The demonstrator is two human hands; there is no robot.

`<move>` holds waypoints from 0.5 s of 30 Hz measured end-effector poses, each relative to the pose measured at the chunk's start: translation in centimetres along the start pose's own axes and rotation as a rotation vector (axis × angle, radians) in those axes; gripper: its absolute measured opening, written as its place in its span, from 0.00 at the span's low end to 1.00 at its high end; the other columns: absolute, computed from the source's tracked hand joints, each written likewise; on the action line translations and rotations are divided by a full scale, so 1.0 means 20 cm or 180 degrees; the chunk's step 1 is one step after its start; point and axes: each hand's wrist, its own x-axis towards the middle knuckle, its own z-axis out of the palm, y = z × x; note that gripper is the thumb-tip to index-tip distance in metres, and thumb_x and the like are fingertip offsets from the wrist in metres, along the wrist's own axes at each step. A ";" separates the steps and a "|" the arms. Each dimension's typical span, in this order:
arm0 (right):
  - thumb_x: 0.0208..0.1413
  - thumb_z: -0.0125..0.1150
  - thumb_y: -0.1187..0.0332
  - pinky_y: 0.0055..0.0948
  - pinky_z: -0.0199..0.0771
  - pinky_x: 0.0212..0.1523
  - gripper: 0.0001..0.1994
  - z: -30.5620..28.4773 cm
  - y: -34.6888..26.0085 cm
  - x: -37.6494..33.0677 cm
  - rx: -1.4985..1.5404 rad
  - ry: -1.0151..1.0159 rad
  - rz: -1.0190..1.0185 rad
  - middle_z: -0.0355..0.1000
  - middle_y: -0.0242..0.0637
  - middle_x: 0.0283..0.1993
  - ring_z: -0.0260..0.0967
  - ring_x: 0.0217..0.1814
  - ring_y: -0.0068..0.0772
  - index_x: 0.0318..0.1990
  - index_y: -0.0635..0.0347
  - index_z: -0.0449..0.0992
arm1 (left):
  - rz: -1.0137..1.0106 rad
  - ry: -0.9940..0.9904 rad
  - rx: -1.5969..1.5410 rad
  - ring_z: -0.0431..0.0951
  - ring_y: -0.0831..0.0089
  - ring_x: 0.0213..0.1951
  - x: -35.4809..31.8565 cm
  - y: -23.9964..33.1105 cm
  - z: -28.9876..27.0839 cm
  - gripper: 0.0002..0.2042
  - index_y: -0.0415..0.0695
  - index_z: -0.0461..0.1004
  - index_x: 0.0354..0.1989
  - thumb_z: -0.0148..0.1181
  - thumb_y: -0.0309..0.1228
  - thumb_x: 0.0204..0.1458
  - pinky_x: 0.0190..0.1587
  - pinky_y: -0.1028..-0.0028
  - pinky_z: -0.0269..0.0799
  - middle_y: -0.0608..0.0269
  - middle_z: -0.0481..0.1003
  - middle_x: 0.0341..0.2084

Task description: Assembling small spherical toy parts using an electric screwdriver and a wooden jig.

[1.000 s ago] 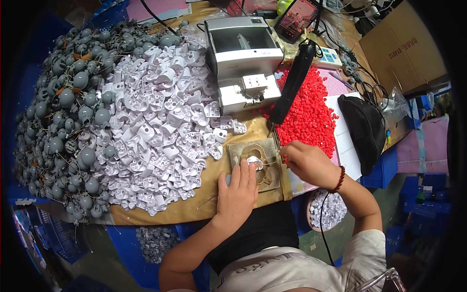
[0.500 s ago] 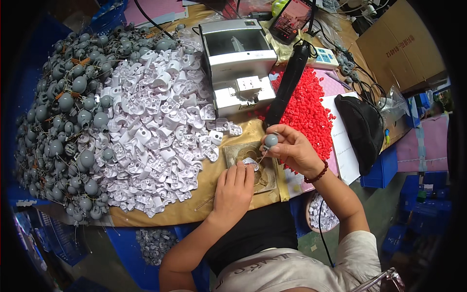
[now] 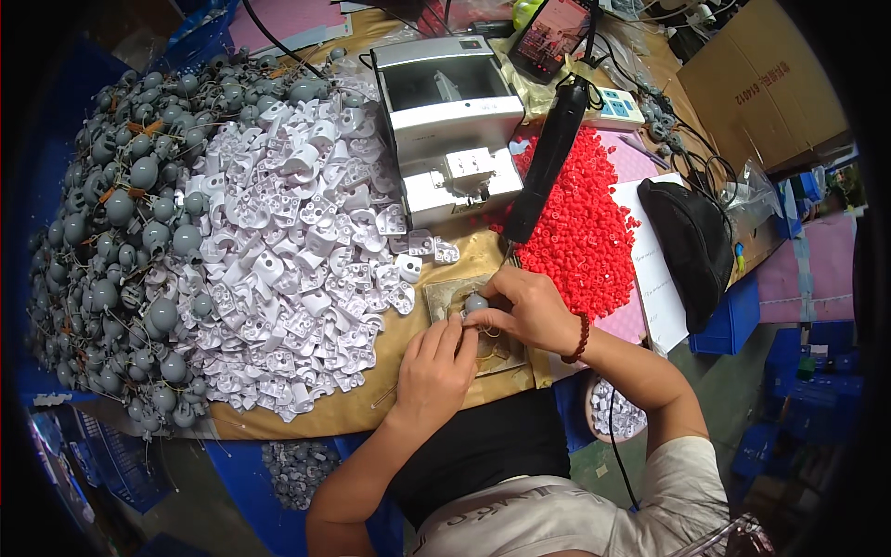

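A small grey ball-shaped part [image 3: 476, 303] is pinched between the thumb and fingers of my right hand [image 3: 536, 314], low over a square fixture plate [image 3: 509, 360]. My left hand [image 3: 434, 369] lies against the plate's left side, fingers bent and together, its fingertips meeting my right hand's at the ball. Whatever the left fingertips press on is hidden. A thin wire loop shows under my right hand. Left of the plate spreads a large heap of white moulded plastic pieces [image 3: 297, 251], and beyond it a heap of grey balls with wires [image 3: 121, 209].
Behind the plate stands a silver machine [image 3: 455, 116]. A black wand-like tool [image 3: 548, 167] slants over a pile of small red parts [image 3: 585, 223]. A black pouch [image 3: 687, 246] lies at the right. A bowl of white pieces [image 3: 617, 410] sits below the table edge.
My right hand has brought the grey ball down and left onto the fixture, close against my left fingertips. My left hand has shifted slightly left. The white piece there is now covered.
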 end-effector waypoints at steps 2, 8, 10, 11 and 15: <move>0.51 0.76 0.57 0.39 0.73 0.29 0.18 0.01 -0.01 -0.02 -0.0057 0.0020 0.0063 0.72 0.40 0.28 0.74 0.30 0.45 0.35 0.61 0.75 | -0.0006 0.0037 -0.0025 0.77 0.55 0.50 0.01 0.00 0.00 0.17 0.39 0.78 0.47 0.66 0.25 0.46 0.51 0.60 0.74 0.50 0.77 0.47; 0.53 0.73 0.56 0.38 0.74 0.30 0.25 0.01 -0.04 -0.04 -0.0125 -0.0036 0.0463 0.73 0.40 0.32 0.75 0.32 0.43 0.52 0.60 0.71 | -0.0599 0.0109 -0.0333 0.76 0.54 0.47 0.09 0.02 0.00 0.22 0.41 0.75 0.54 0.68 0.26 0.48 0.49 0.59 0.73 0.52 0.75 0.46; 0.54 0.72 0.56 0.39 0.74 0.31 0.27 0.00 -0.06 -0.04 -0.0102 -0.0093 0.0485 0.74 0.41 0.35 0.76 0.35 0.44 0.57 0.59 0.69 | -0.0763 0.0111 -0.0383 0.75 0.54 0.48 0.13 0.04 -0.01 0.23 0.42 0.74 0.55 0.68 0.26 0.48 0.49 0.59 0.72 0.53 0.75 0.47; 0.55 0.72 0.57 0.39 0.74 0.31 0.28 0.00 -0.06 -0.04 -0.0159 -0.0111 0.0439 0.74 0.42 0.36 0.76 0.36 0.44 0.57 0.59 0.69 | -0.0788 0.0066 -0.0381 0.74 0.54 0.48 0.14 0.04 -0.01 0.24 0.42 0.73 0.56 0.68 0.26 0.48 0.49 0.59 0.72 0.53 0.74 0.47; 0.55 0.71 0.56 0.40 0.76 0.34 0.29 -0.01 -0.06 -0.03 -0.0208 -0.0213 0.0439 0.75 0.44 0.42 0.77 0.40 0.47 0.60 0.58 0.69 | -0.0703 0.0037 -0.0189 0.74 0.60 0.48 0.13 0.04 -0.01 0.25 0.44 0.73 0.57 0.67 0.28 0.46 0.49 0.61 0.72 0.61 0.75 0.46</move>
